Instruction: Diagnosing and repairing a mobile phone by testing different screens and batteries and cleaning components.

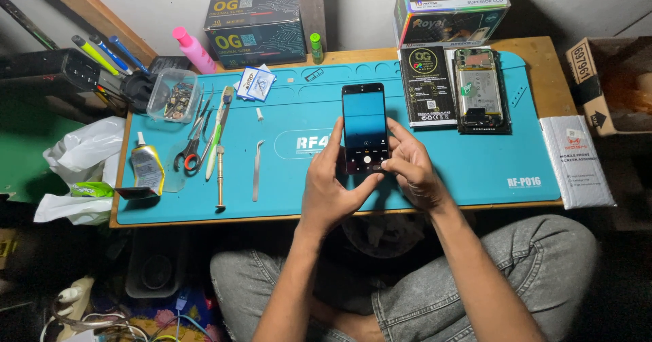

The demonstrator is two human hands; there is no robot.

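We hold the smartphone (pixel 365 126) between both hands: our left hand (pixel 331 191) wraps its lower left edge, fingers curled up the side and thumb pressed against the bottom, while our right hand (pixel 412 169) clasps the lower right edge, thumb laid on the lit screen. Both forearms rise from our lap, angled inward so the wrists converge. The phone hovers upright over the middle of the teal work mat (pixel 475 165). Left of the phone on the mat lie tweezers (pixel 257 169); right of it, an opened phone body (pixel 479 91).
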